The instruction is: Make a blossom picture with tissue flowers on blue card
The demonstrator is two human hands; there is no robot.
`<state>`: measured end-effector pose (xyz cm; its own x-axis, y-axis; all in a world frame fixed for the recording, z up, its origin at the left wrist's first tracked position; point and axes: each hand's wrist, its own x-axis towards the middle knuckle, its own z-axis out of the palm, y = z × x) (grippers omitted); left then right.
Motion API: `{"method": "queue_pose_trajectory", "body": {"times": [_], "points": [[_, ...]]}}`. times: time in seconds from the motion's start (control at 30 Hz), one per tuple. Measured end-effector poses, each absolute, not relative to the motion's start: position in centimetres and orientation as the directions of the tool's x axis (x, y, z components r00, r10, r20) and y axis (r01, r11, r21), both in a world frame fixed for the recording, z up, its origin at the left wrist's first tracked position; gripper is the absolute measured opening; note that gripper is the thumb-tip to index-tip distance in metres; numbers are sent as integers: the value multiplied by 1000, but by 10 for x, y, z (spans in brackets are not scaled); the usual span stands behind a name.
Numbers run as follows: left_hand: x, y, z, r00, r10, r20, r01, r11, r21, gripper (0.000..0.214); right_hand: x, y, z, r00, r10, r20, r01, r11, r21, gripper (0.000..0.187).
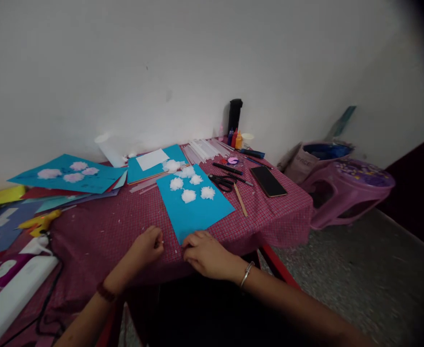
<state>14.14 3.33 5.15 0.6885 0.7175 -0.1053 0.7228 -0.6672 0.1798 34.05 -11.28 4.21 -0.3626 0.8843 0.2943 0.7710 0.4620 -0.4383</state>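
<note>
Checked cloth (125,218) bears a blue sheet (193,216); a bag (298,165) shows partial lettering, "ACE".

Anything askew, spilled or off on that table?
No clear spill or damage. Mostly untidiness: at left, the upper blue sheet sits askew over a jumble of coloured paper, and a black cord lies loosely looped. The front blue sheet lies slanted to the table edge, its near corner by the right hand.

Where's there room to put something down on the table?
Mostly bare: the checked cloth between yellow tool and blue sheet, beyond the left hand; also the table corner nearest the phone. Crowded: around the scissors and black pen.
</note>
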Motion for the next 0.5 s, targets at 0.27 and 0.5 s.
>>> {"method": "queue_pose_trajectory", "body": {"times": [0.27, 0.5], "points": [[127, 4, 44, 712, 699, 69, 656, -697, 290, 8, 341, -112, 41, -367, 881, 299, 766, 469, -441, 10], [148, -36, 34, 826, 563, 39, 541, -809, 232, 15, 342, -114, 42, -373, 884, 281, 765, 464, -447, 10]]}}
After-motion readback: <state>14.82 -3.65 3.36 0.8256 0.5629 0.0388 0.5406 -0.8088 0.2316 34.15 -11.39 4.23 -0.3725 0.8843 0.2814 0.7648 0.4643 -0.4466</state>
